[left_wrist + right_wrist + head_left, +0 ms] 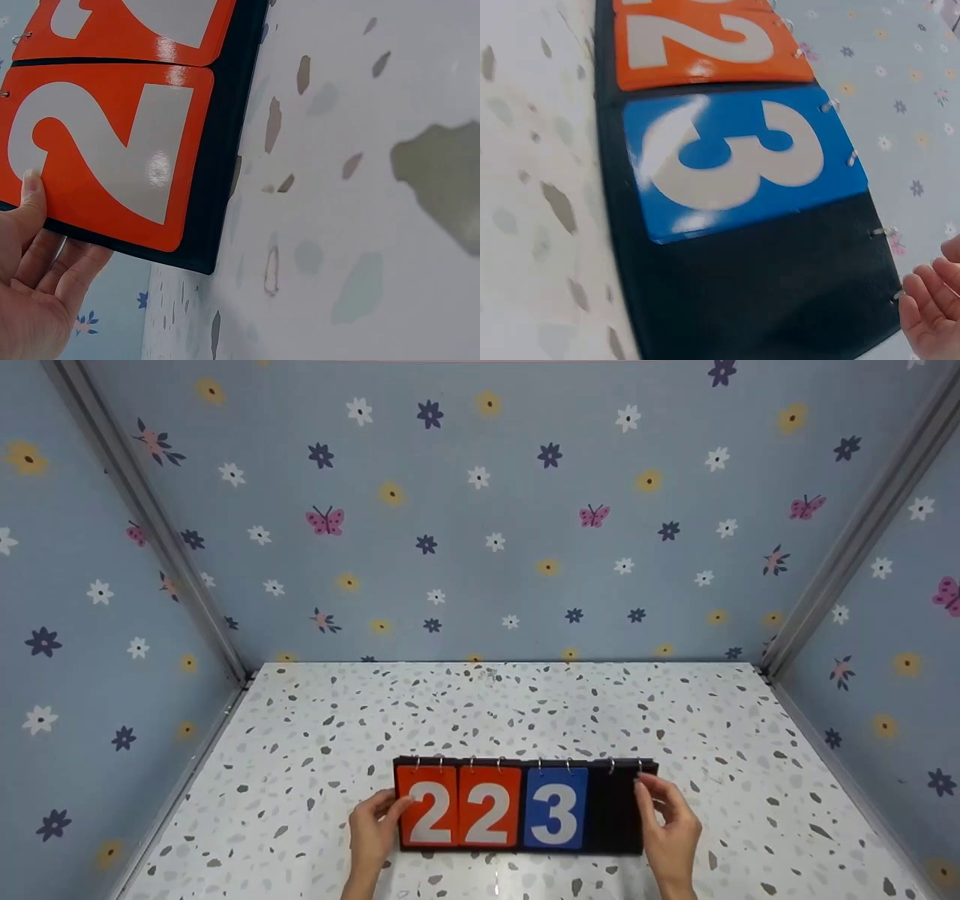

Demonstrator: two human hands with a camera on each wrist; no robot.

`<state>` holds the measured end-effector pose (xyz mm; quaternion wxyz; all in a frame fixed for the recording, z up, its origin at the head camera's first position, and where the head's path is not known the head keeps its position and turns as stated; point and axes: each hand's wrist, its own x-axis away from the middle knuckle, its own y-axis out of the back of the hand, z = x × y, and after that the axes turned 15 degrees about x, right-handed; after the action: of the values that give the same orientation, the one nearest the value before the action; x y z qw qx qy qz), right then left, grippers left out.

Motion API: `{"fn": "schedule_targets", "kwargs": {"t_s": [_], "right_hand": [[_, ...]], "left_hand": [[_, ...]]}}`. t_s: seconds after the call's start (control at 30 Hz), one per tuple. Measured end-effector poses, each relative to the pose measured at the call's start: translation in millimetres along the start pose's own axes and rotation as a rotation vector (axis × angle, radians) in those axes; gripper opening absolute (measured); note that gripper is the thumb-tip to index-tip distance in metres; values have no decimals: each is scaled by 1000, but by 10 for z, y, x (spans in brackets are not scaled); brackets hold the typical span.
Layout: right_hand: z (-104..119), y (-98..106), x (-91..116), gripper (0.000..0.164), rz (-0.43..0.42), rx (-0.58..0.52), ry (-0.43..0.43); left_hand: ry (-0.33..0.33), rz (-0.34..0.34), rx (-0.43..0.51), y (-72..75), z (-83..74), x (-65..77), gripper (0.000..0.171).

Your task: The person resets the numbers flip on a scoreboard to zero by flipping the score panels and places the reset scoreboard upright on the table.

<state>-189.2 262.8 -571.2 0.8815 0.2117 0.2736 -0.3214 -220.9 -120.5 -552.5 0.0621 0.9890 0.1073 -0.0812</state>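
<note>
At the left end of the number board (615, 814), the left grip (372, 829) pinches the edge, thumb over the outer red card (429, 810) and fingers behind; that hold needs to be firm enough to steady the whole strip. By the last ring (640, 766), at the upper right corner, the right grip (673, 829) has bent fingers; whether they pinch anything, I cannot tell. Working there calls for light fingertips, sparing the ring. Inward come bare black backing, the blue card (556, 810) and the inner red card (490, 808). Beyond stretches the speckled surface (487, 712).
</note>
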Motion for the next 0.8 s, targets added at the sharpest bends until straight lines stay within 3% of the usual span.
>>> {"fn": "schedule_targets", "kwargs": {"t_s": [0.13, 0.17, 0.23, 0.5, 0.63, 0.8], "right_hand": [[-491, -163, 230, 19, 35, 110, -22], [-488, -186, 272, 18, 49, 170, -38], [-446, -216, 330, 17, 87, 178, -51], [671, -115, 299, 17, 255, 204, -206], [814, -124, 321, 20, 350, 230, -287], [784, -171, 381, 23, 412, 221, -323]], "left_hand": [[19, 2, 10, -8, 6, 7, 25], [25, 3, 11, -9, 5, 9, 24], [36, 3, 15, -13, -2, 9, 24], [46, 7, 4, -21, -30, 1, 25], [49, -1, -6, -18, -30, -1, 24], [65, 6, 1, -13, -20, 6, 28]]}}
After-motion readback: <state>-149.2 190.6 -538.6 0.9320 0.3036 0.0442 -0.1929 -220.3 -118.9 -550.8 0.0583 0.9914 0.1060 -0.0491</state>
